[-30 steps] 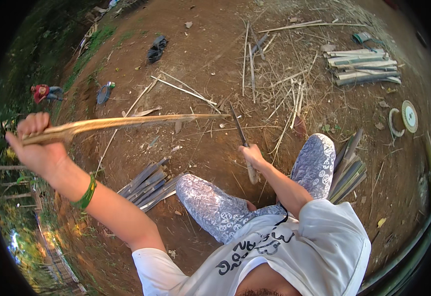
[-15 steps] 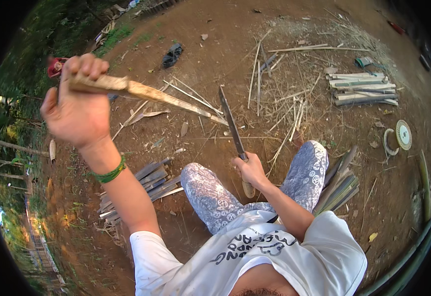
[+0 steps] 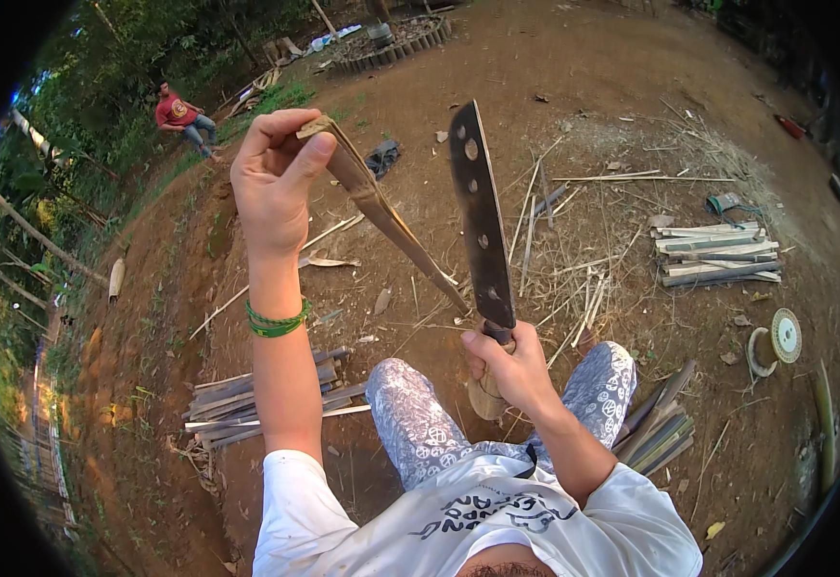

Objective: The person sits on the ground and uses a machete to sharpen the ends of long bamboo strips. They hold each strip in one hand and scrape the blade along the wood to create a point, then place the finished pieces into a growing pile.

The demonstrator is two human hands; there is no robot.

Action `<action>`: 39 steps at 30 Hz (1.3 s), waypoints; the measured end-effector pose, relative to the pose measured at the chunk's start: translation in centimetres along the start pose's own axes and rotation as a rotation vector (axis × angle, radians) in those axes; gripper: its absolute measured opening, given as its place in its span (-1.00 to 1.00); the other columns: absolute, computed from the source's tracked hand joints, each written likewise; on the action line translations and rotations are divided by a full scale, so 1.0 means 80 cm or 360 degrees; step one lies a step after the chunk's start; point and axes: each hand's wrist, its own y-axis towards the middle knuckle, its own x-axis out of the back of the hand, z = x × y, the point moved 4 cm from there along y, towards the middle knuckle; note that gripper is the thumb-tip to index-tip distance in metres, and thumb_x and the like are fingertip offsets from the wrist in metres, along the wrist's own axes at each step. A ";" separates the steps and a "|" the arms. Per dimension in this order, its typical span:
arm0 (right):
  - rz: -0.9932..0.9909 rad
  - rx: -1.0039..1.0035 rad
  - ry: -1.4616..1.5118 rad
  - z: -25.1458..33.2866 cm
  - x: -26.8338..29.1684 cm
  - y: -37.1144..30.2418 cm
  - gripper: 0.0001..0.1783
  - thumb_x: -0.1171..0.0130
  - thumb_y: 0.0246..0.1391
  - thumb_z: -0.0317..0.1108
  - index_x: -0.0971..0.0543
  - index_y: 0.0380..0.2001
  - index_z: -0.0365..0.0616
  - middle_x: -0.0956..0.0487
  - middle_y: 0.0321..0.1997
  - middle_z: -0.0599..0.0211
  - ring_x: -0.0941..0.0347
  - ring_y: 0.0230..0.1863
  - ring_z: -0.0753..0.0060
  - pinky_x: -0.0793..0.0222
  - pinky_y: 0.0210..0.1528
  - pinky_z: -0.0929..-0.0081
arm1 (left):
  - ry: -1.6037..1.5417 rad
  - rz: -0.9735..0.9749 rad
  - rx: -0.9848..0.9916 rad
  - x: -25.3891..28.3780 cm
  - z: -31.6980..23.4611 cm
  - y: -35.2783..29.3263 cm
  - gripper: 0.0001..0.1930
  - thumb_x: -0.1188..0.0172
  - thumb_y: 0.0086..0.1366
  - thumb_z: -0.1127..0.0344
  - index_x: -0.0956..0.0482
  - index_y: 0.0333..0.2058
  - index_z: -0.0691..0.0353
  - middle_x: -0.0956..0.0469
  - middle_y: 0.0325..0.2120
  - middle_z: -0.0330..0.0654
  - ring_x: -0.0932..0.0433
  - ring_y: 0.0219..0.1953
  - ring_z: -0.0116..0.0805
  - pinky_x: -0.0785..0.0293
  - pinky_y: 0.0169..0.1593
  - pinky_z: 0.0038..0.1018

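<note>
My left hand (image 3: 280, 173) is raised at the left, its fingers and thumb pinching the upper end of a brown bamboo strip (image 3: 372, 202). The strip slants down to the right, its lower tip near the knife's base. In front of my knees, my right hand (image 3: 509, 361) grips the wooden handle (image 3: 486, 396) of a large knife (image 3: 483, 221). Its broad dark blade has several round holes and points upward, away from me. A gap shows between most of the blade and the strip; whether they touch at the lower tip I cannot tell.
Split bamboo lies in bundles: left pile (image 3: 232, 409), right pile (image 3: 665, 433) and far-right stack (image 3: 718, 252). Thin strips and shavings (image 3: 584, 231) litter the dirt ahead. A spool (image 3: 784, 337) stands at right. A person in red (image 3: 181, 115) sits at the far left.
My left hand has moved right and turned, still holding the strip, whose other face now shows. The knife has swung more upright, its flat side now visible. The view has tilted farther up.
</note>
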 end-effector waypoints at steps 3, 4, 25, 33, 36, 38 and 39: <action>0.0105 0.0135 -0.0048 0.044 -0.007 -0.006 -0.70 -0.28 0.16 -0.21 -0.48 -0.51 -0.15 -0.43 -0.66 0.56 -0.31 -0.62 0.73 -0.21 -0.56 0.59 | 0.0149 0.0000 -0.0072 -0.020 -0.013 -0.006 -0.72 -0.44 0.16 0.48 -0.57 -0.17 0.31 -0.55 -0.27 -0.31 -0.51 -0.26 -0.61 -0.46 -0.18 -0.64; 0.0136 0.0172 -0.0061 0.062 -0.009 -0.008 -0.70 -0.28 0.17 -0.21 -0.48 -0.51 -0.15 -0.42 -0.66 0.57 -0.30 -0.62 0.74 -0.20 -0.56 0.60 | 0.0190 0.0030 -0.0095 -0.027 -0.017 -0.006 -0.73 -0.42 0.18 0.48 -0.56 -0.17 0.32 -0.52 -0.27 -0.31 -0.49 -0.25 -0.60 -0.43 -0.17 -0.64; 0.0338 0.0419 -0.0316 0.179 -0.031 -0.015 -0.64 -0.29 0.18 -0.18 -0.57 -0.42 -0.33 -0.48 -0.68 0.46 -0.30 -0.63 0.75 -0.14 -0.61 0.60 | 0.0347 0.0084 -0.0335 -0.074 -0.041 -0.023 -0.70 -0.47 0.04 0.60 -0.56 -0.27 0.39 -0.52 -0.27 -0.16 -0.55 -0.25 -0.48 -0.54 -0.17 -0.58; 0.0159 0.0256 -0.0628 0.169 -0.012 0.006 -0.63 -0.26 0.19 -0.15 -0.58 -0.40 -0.32 -0.32 -0.76 0.53 -0.13 -0.68 0.72 0.03 -0.64 0.48 | 0.0415 0.0075 -0.0442 -0.094 -0.039 -0.019 -0.71 -0.48 0.04 0.58 -0.54 -0.31 0.37 -0.52 -0.30 -0.13 -0.55 -0.30 -0.49 -0.53 -0.25 -0.59; 0.0163 0.0243 -0.0493 0.147 -0.009 0.010 -0.62 -0.24 0.21 -0.14 -0.57 -0.43 -0.31 -0.27 -0.77 0.52 -0.08 -0.67 0.70 0.03 -0.63 0.46 | 0.0480 0.0117 -0.0512 -0.101 -0.045 -0.022 -0.72 -0.48 0.05 0.57 -0.53 -0.32 0.35 -0.52 -0.31 -0.14 -0.54 -0.33 -0.50 -0.51 -0.27 -0.60; 0.0132 0.0196 -0.0526 0.143 -0.006 0.008 -0.62 -0.24 0.19 -0.14 -0.54 -0.45 -0.32 -0.28 -0.75 0.48 -0.11 -0.65 0.68 -0.02 -0.61 0.45 | 0.0470 0.0114 -0.0526 -0.106 -0.042 -0.024 -0.72 -0.48 0.05 0.56 -0.53 -0.31 0.34 -0.52 -0.32 -0.14 -0.54 -0.34 -0.51 -0.51 -0.28 -0.60; 0.0110 0.0181 -0.0570 0.148 -0.005 0.005 -0.61 -0.24 0.19 -0.14 -0.54 -0.46 -0.32 -0.29 -0.75 0.45 -0.13 -0.65 0.65 -0.06 -0.59 0.43 | 0.0462 0.0111 -0.0515 -0.109 -0.042 -0.026 -0.71 -0.48 0.05 0.56 -0.53 -0.31 0.35 -0.52 -0.32 -0.14 -0.54 -0.34 -0.51 -0.51 -0.28 -0.60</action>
